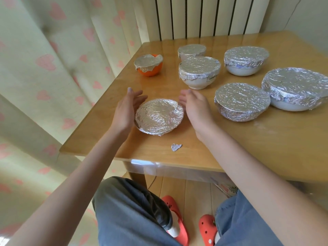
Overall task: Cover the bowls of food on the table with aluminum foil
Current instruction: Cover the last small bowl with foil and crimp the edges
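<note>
Wooden table (230, 139) carrying seven foil-topped bowls; we're hovering left hand (126, 110) and right hand (197, 108), both wide, empty, beside near shallow dish (159, 116). Covering looking finished.

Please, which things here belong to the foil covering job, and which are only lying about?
Job: seven foil-covered dishes, namely the shallow dish between left hand and right hand, orange bowl, five white bowls.

Lying about: foil scrap, curtain, radiator.
</note>
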Available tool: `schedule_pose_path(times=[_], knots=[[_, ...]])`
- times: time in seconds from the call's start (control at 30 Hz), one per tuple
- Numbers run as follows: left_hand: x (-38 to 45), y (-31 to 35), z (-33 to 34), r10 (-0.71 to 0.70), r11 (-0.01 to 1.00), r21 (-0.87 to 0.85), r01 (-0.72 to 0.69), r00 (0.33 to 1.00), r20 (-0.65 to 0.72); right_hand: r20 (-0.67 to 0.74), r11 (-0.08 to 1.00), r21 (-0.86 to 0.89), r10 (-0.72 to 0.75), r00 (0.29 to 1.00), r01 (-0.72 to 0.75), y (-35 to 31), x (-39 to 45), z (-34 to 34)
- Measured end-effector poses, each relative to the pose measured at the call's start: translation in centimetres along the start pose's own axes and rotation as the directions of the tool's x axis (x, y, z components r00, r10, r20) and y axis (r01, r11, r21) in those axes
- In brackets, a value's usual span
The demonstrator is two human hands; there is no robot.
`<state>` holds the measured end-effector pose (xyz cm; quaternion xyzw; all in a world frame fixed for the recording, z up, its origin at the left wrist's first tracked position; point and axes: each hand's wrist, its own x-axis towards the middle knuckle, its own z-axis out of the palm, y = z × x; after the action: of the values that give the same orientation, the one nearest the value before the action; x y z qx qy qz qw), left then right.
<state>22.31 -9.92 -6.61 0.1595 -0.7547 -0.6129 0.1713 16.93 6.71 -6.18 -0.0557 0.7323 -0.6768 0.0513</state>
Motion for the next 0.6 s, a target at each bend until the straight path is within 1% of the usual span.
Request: schedule_pose_path(times=[0.03, 0.07, 0.1, 0.13, 0.17, 0.2, 0.23, 0.27, 0.3, 0.37, 0.43, 0.47, 0.53, 0.6], knots=[[0.0, 0.1, -0.2, 0.043, 0.999, 0.006, -0.044, 0.999, 0.029, -0.030, 0.998, -0.028, -0.062, 0.998, 0.061, 0.2, -0.7, -0.3], [-0.3, 0.3, -0.6, 0.107, 0.992, 0.061, -0.112, 0.991, 0.079, -0.016, 0.988, -0.079, -0.136, 0.991, 0.134, 0.5, -1.5, -0.6], [-0.6, 0.7, -0.9, 0.174, 0.972, 0.132, -0.196, 0.971, 0.162, 0.022, 0.968, -0.132, -0.215, 0.976, 0.215, 0.8, -2.5, -1.0], [-0.9, 1.3, -1.3, 0.210, 0.941, 0.201, -0.271, 0.937, 0.279, 0.062, 0.938, -0.183, -0.289, 0.955, 0.295, 1.1, -3.4, -1.4], [-1.2, 2.1, -1.7, 0.191, 0.910, 0.265, -0.320, 0.889, 0.417, 0.092, 0.898, -0.240, -0.356, 0.930, 0.368, 1.4, -4.1, -1.9], [-1.4, 2.8, -1.9, 0.135, 0.870, 0.332, -0.364, 0.824, 0.550, 0.109, 0.853, -0.301, -0.413, 0.904, 0.426, 1.7, -4.6, -2.3], [-1.4, 3.5, -2.0, 0.073, 0.819, 0.394, -0.418, 0.756, 0.651, 0.117, 0.808, -0.355, -0.460, 0.880, 0.469, 1.9, -4.9, -2.6], [-1.4, 4.1, -1.9, 0.012, 0.755, 0.455, -0.473, 0.703, 0.711, 0.122, 0.771, -0.391, -0.497, 0.859, 0.502, 2.0, -5.1, -2.9], [-1.3, 4.5, -1.7, -0.045, 0.689, 0.513, -0.512, 0.676, 0.736, 0.130, 0.746, -0.408, -0.524, 0.842, 0.527, 2.1, -5.2, -3.0], [-1.0, 5.2, -0.9, -0.144, 0.579, 0.606, -0.546, 0.663, 0.734, 0.147, 0.718, -0.414, -0.554, 0.820, 0.559, 2.1, -5.5, -3.2], [-0.7, 5.7, -0.1, -0.205, 0.511, 0.651, -0.561, 0.656, 0.726, 0.151, 0.713, -0.416, -0.557, 0.817, 0.564, 2.2, -5.6, -3.4], [-0.6, 5.8, 0.3, -0.229, 0.491, 0.661, -0.567, 0.649, 0.726, 0.144, 0.714, -0.417, -0.559, 0.817, 0.562, 2.3, -5.6, -3.5], [-0.5, 5.9, 0.6, -0.267, 0.482, 0.671, -0.563, 0.636, 0.725, 0.134, 0.698, -0.424, -0.582, 0.802, 0.577, 2.5, -5.5, -3.6], [-0.5, 5.9, 0.8, -0.273, 0.487, 0.674, -0.556, 0.636, 0.722, 0.180, 0.639, -0.444, -0.623, 0.761, 0.628, 2.4, -5.3, -3.7]])
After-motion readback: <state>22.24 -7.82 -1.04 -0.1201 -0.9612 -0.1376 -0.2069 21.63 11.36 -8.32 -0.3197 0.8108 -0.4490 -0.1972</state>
